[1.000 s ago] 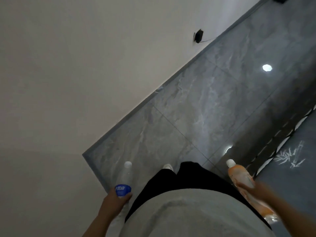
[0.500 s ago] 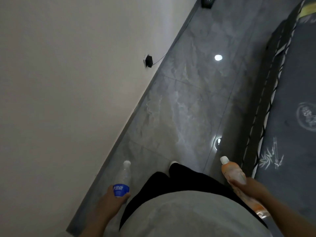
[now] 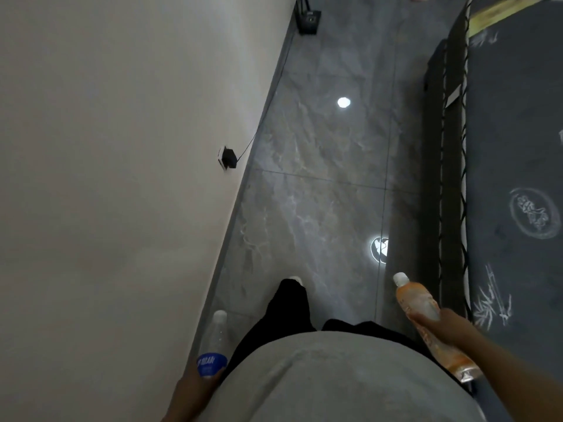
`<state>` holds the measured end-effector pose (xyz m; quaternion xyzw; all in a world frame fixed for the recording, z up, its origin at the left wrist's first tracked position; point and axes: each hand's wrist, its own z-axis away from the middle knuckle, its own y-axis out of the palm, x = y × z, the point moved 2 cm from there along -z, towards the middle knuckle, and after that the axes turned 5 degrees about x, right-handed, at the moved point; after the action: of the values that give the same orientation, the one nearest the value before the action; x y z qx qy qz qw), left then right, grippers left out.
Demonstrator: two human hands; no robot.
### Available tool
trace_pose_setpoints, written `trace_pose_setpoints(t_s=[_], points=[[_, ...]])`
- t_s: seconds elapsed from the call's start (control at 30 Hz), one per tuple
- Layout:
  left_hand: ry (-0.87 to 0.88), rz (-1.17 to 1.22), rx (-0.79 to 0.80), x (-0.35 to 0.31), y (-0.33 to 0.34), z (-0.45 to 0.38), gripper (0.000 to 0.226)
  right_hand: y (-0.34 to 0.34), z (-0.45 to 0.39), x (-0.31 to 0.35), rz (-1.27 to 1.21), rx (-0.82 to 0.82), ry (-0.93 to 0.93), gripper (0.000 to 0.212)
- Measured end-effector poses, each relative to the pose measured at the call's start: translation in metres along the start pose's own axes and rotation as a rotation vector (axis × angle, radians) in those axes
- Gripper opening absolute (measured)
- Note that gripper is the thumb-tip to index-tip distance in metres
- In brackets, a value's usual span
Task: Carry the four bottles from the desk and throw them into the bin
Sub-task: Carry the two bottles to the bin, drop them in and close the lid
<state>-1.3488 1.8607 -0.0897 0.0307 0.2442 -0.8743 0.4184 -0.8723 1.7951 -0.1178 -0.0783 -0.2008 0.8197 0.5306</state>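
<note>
My left hand (image 3: 195, 388) grips a clear bottle with a blue label (image 3: 214, 342), cap pointing forward, low at my left side near the wall. My right hand (image 3: 447, 327) is closed round the middle of an orange bottle with a white cap (image 3: 414, 300), held at my right side beside the bed. My grey shirt and black trousers fill the bottom centre, and one white shoe tip shows ahead. No bin and no desk are in view.
A pale wall (image 3: 122, 178) runs along the left with a black plug and cable (image 3: 228, 156). A grey tiled floor strip (image 3: 320, 193) leads ahead. A dark bed with a patterned cover (image 3: 518, 178) lines the right. A small black device (image 3: 309, 21) stands on the floor far ahead.
The view has swung to the right along the corridor: the wall plug has slid down and left, and the bed now fills the right side. Both hands keep their bottles.
</note>
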Motion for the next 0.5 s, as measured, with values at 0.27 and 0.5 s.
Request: trace_pose_setpoints(t_s=[0.27,0.5], points=[[0.206,-0.264,-0.001,-0.154,-0.058,-0.082,0.064,-0.012,0.004,0.018,-0.149,0.062,0.209,0.081],[0.348,-0.34,0.0,-0.3,-0.062,-0.129,0.065,-0.058,-0.029,0.056,-0.29,0.097,0.28,0.077]])
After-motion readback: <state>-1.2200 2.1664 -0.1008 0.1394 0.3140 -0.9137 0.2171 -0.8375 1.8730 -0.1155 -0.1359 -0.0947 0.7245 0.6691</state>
